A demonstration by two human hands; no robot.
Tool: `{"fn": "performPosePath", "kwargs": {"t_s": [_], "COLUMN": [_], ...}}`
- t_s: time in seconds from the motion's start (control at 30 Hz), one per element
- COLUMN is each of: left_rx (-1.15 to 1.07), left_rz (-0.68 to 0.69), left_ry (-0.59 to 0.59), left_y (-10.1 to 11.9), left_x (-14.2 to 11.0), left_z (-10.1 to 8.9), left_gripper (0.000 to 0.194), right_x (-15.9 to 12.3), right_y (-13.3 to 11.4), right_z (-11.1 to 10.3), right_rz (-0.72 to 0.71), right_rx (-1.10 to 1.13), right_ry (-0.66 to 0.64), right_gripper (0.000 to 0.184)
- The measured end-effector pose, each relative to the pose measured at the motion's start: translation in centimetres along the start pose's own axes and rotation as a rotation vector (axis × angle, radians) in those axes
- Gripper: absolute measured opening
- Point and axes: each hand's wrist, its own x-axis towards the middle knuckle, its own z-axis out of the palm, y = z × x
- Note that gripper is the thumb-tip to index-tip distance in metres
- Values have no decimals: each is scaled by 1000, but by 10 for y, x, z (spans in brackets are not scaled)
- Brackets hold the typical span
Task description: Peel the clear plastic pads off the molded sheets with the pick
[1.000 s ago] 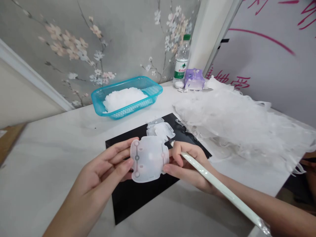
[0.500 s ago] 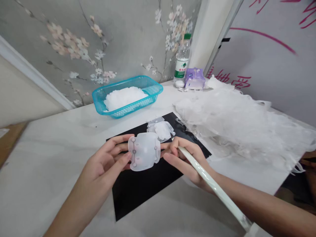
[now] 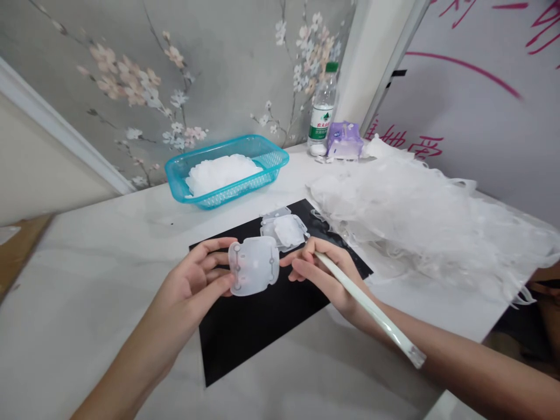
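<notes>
While the left hand (image 3: 184, 294) holds the translucent piece (image 3: 254, 267) clamped by its left edge above the black mat (image 3: 249, 341), the right hand's thumb has come off the opposite edge since a second ago. The piece is therefore supported mainly by the left hand. The right hand (image 3: 332, 271) is closed around a pale pen-like tool (image 3: 371, 312), one fingertip at the piece's right edge; contact cannot be confirmed. The tool's tip is hidden. Similar pieces (image 3: 289, 230) lie behind on the mat. A heap of translucent strips (image 3: 420, 216) crowds the right side; a blue basket (image 3: 240, 189) stands beyond.
</notes>
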Motion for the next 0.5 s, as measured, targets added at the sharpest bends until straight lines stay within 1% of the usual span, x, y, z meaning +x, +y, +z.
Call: {"fn": "performPosePath", "kwargs": {"t_s": [0.1,0.17,0.23,0.3,0.4,0.47,0.5], "left_rx": [-8,19,121,284,563,702,759], "left_rz": [-50,-86,-90,-42,104,208,268], "left_ry": [-8,-7,51,167,291,370,405], "left_y": [-5,-15,-30,-47,-62,-62,-60], "left_x": [8,19,35,51,67,70,71], "left_z": [-6,-13,-24,-37,-52,-50,-44], "left_gripper": [48,52,55,55,47,45,46], "right_x": [1,1,1,0,-3,-7,-9], "right_y": [0,-1,-1,1,10,17,20], "right_z": [0,-1,-1,-1,1,3,4], "right_rz": [14,29,41,45,29,-47,-126], "right_rx": [-18,-42,-57,-61,-87,-161,-221], "right_ry": [20,26,24,10,-15,11,38], "right_gripper": [28,28,28,28,28,27,26]}}
